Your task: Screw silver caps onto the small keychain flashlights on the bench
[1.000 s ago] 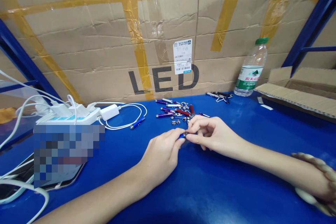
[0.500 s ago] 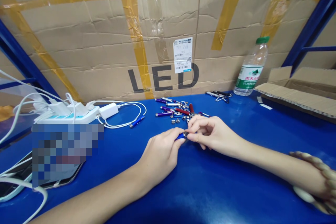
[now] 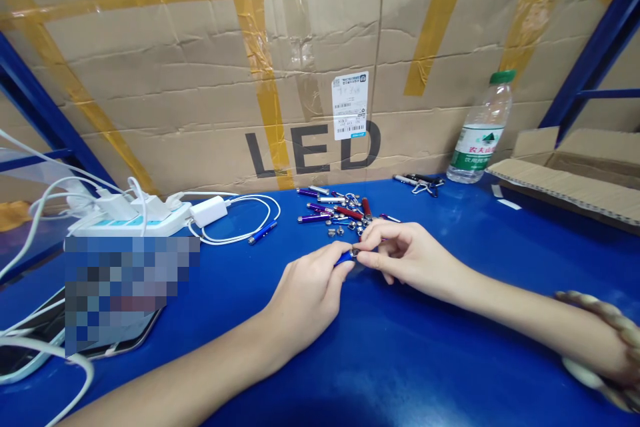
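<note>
My left hand (image 3: pixel 311 283) is closed around a small blue mini flashlight (image 3: pixel 343 258), with most of its tube hidden by the fingers. At the tube's bare end, the thumb and forefinger of my right hand (image 3: pixel 400 255) pinch a small metal part (image 3: pixel 355 253), too small to make out fully. Just beyond the hands lies a pile of similar tubes, among them a purple flashlight (image 3: pixel 314 218) and a red flashlight (image 3: pixel 349 213). Small metal caps (image 3: pixel 336 231) are scattered at the near side of the pile. Another blue flashlight (image 3: pixel 263 232) rests apart, to the left.
On the left, a white power strip (image 3: pixel 170 221) with plugs and cables sits behind a phone (image 3: pixel 125 345), partly blurred out. A water bottle (image 3: pixel 477 140), black and silver flashlights (image 3: pixel 420 181) and an open carton (image 3: pixel 570 190) stand back right. A large taped cardboard box (image 3: pixel 200 93) walls the back.
Both hands keep the same grip at the same spot, with only a very slight shift of the view.
</note>
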`<action>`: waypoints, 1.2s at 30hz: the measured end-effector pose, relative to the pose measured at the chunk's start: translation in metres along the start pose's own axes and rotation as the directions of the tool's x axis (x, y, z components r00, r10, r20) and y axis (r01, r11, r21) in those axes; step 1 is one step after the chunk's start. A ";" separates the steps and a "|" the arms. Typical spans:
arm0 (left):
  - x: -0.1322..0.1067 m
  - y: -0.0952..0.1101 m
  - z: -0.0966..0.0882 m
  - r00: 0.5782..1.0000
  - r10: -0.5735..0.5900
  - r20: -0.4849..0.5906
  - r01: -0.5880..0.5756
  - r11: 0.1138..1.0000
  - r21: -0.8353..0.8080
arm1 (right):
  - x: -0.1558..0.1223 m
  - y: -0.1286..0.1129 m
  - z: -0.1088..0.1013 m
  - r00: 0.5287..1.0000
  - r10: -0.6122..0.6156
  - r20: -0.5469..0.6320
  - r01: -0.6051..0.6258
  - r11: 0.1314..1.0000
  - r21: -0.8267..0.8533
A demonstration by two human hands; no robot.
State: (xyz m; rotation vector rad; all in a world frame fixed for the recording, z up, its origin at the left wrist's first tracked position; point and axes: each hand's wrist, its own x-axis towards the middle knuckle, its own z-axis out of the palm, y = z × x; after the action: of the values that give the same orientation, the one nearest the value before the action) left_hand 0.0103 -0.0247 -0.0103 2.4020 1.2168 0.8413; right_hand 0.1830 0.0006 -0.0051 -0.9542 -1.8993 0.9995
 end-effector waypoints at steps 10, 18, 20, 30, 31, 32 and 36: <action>0.005 -0.004 -0.001 0.969 -0.227 -0.101 0.200 0.954 -0.222 | 0.003 0.003 -0.008 0.981 -0.157 -0.114 0.108 0.931 -0.350; 0.009 -0.011 0.000 0.922 -0.363 -0.134 0.259 0.836 -0.483 | 0.011 0.018 -0.023 0.963 -0.261 0.069 0.229 0.651 -0.724; 0.009 -0.009 0.000 0.919 -0.372 -0.129 0.259 0.817 -0.515 | 0.012 0.021 -0.026 0.971 -0.224 0.083 0.206 0.608 -0.767; 0.008 -0.015 0.003 0.909 -0.377 -0.179 0.241 0.825 -0.512 | 0.016 0.032 -0.031 0.989 -0.123 0.088 0.145 0.613 -0.776; 0.008 -0.014 0.003 0.908 -0.380 -0.177 0.243 0.821 -0.517 | 0.016 0.032 -0.032 0.989 -0.117 0.094 0.147 0.620 -0.771; 0.008 -0.014 0.002 0.907 -0.385 -0.173 0.247 0.817 -0.521 | 0.016 0.031 -0.032 0.989 -0.111 0.100 0.148 0.625 -0.766; 0.008 -0.010 0.001 0.901 -0.399 -0.170 0.260 0.811 -0.524 | 0.015 0.024 -0.032 0.989 -0.105 0.104 0.148 0.635 -0.758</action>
State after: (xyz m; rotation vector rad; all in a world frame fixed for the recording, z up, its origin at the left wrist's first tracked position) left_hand 0.0084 -0.0129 -0.0130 1.6434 1.2799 1.2198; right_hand 0.2111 0.0332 -0.0094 -1.2283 -2.4477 0.0643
